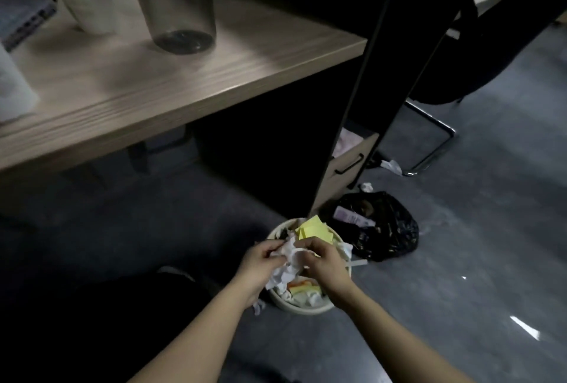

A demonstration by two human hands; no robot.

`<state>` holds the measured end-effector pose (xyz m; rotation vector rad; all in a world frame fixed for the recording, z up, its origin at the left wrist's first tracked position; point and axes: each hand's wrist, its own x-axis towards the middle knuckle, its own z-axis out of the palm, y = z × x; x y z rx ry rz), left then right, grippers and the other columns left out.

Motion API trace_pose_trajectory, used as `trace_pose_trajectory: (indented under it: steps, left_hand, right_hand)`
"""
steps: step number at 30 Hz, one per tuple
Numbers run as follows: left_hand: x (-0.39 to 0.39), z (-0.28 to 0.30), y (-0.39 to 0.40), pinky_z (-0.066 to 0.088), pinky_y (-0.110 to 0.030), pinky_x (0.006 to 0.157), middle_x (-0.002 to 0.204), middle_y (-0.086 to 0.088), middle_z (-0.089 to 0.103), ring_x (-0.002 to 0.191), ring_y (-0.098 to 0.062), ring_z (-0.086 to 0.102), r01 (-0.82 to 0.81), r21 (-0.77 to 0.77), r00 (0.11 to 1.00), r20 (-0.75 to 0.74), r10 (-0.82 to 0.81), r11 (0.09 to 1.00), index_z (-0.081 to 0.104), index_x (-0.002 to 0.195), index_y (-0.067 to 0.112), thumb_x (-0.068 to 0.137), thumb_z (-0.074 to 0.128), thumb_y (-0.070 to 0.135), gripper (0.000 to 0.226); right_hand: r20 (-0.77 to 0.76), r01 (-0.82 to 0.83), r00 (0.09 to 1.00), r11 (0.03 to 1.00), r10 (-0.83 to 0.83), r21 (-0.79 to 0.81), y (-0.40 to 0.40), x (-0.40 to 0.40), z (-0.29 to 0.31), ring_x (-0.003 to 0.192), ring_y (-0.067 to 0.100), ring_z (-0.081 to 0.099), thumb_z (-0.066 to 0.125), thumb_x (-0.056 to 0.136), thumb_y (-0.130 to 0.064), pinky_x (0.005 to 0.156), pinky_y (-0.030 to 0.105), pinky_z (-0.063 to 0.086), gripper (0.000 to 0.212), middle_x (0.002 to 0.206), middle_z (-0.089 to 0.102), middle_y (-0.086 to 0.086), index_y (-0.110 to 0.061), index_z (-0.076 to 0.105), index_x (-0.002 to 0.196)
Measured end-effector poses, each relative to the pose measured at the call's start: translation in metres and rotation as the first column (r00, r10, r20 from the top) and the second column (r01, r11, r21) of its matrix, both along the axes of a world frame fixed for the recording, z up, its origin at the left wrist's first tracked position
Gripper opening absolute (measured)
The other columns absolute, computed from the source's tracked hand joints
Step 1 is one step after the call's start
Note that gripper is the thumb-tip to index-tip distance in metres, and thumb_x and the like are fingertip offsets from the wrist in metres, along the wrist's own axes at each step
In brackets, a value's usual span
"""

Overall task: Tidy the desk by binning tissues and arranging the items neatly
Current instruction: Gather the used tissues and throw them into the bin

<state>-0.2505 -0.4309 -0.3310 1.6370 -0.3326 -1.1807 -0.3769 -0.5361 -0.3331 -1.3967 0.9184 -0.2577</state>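
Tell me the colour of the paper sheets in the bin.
Yellow sheets, seen in the head view.

Dim, grainy picture; soft light falls on the worktop (190, 75), deep shadow beneath it, edges bowed and blurred.

Office: desk (184, 82), chair (506, 45), wastebasket (306, 309)

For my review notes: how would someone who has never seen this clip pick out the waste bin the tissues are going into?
Start at the wooden desk and drop to the grey floor below its right corner. There stands a small round cream bin, heaped with white tissues and yellow paper, under both hands. Unlike the black plastic bag just to its right, it is pale, rigid and round-rimmed.
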Motion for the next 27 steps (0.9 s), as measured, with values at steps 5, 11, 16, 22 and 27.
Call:
trace_pose_trajectory:
  steps: [5,11,16,22,27]
  left_hand:
    - [-0.011,-0.023,-0.013,0.057,-0.027,0.077,0.111,-0.003,0.072,0.098,-0.018,0.069,0.071,0.041,0.993,-0.096,-0.067,0.997,0.063,0.124,0.019,0.091,0.058,0.000,0.038]
    - [-0.016,-0.041,-0.010,0.059,-0.032,0.079,0.118,0.002,0.067,0.104,-0.019,0.068,0.092,0.109,0.967,-0.245,-0.063,0.990,0.054,0.127,0.032,0.091,0.063,0.007,0.045]
    - [-0.012,-0.043,-0.010,0.040,-0.031,0.105,0.145,0.004,0.043,0.130,-0.014,0.044,0.158,0.118,0.981,-0.131,-0.142,0.980,0.038,0.148,0.026,0.092,0.064,0.014,0.063]
    - [-0.012,-0.041,-0.008,0.044,-0.010,0.074,0.136,0.005,0.047,0.107,0.000,0.050,0.190,0.122,0.982,-0.033,-0.188,0.974,0.041,0.146,0.023,0.095,0.061,0.014,0.055]
    - [-0.005,-0.018,-0.006,0.044,-0.024,0.095,0.137,0.003,0.054,0.117,-0.009,0.052,0.159,0.111,0.966,0.188,-0.178,0.981,0.053,0.137,0.021,0.093,0.063,0.018,0.046]
  right_hand:
    - [-0.067,0.131,0.990,0.983,-0.123,0.128,-0.005,-0.011,-0.031,0.069,0.024,0.073,0.050,0.087,0.002,0.058,0.028,0.056,0.025,0.075,0.074,0.006,-0.010,0.069,0.097]
    - [-0.107,0.181,0.980,0.973,-0.166,0.146,-0.009,-0.024,-0.060,0.087,0.025,0.074,0.053,0.092,-0.013,0.066,0.032,0.057,0.023,0.093,0.076,0.007,-0.022,0.072,0.102]
    - [-0.166,0.213,0.966,0.974,-0.198,0.073,-0.011,-0.032,-0.070,0.102,0.021,0.068,0.051,0.091,-0.013,0.077,0.033,0.058,0.040,0.118,0.067,0.002,-0.019,0.058,0.129]
    - [-0.174,0.214,0.962,0.977,-0.208,0.018,-0.012,-0.035,-0.053,0.103,0.018,0.061,0.051,0.089,-0.007,0.073,0.026,0.052,0.050,0.129,0.059,0.000,-0.018,0.052,0.138]
    - [-0.128,0.131,0.982,0.987,-0.142,-0.093,-0.010,-0.030,-0.030,0.111,0.009,0.060,0.053,0.091,-0.010,0.075,0.016,0.050,0.042,0.129,0.060,-0.007,-0.020,0.058,0.131]
